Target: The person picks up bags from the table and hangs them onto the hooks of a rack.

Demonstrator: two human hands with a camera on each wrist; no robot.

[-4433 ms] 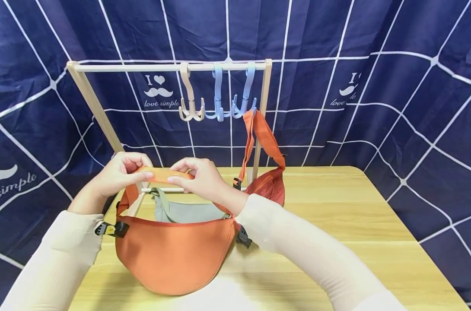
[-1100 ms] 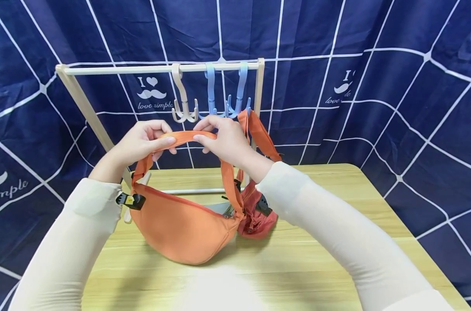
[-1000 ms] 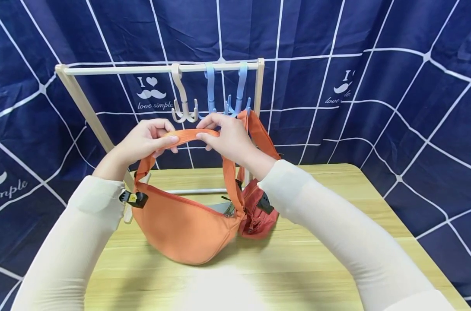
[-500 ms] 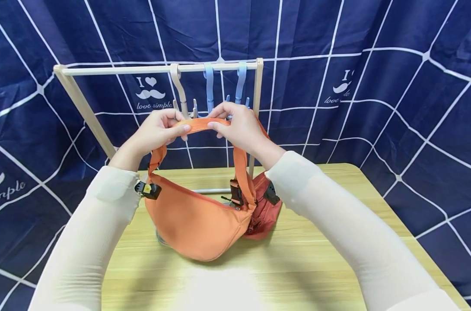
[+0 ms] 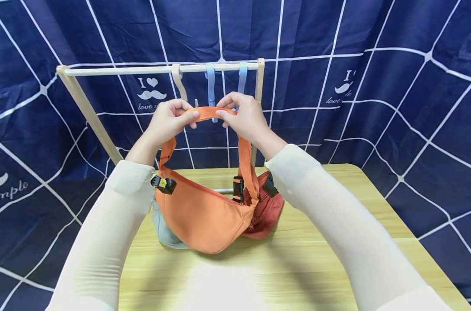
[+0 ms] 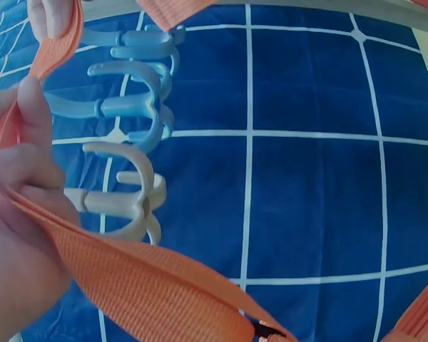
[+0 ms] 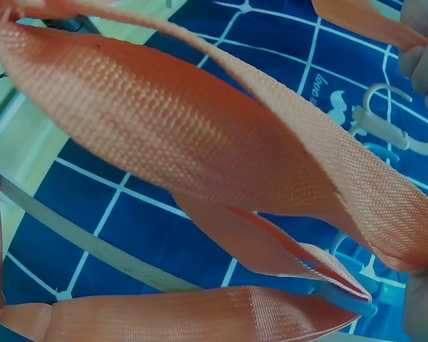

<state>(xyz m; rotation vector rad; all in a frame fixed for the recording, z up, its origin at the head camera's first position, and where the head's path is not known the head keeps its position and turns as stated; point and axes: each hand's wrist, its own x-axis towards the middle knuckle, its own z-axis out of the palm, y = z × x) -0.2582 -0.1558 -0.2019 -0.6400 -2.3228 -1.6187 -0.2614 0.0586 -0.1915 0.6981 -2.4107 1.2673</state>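
The left hand [image 5: 167, 122] and right hand [image 5: 246, 117] pinch the strap [image 5: 207, 113]. The orange bag [image 5: 206, 218] (tilted) hangs below them.

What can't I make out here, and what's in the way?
Head view: most of the grey bag, behind the orange bag.
Head view: most prongs of the right blue hook, behind the right hand.
Head view: part of the red bag, behind the orange bag.
Left wrist view: most of the right hand, beyond the top edge.
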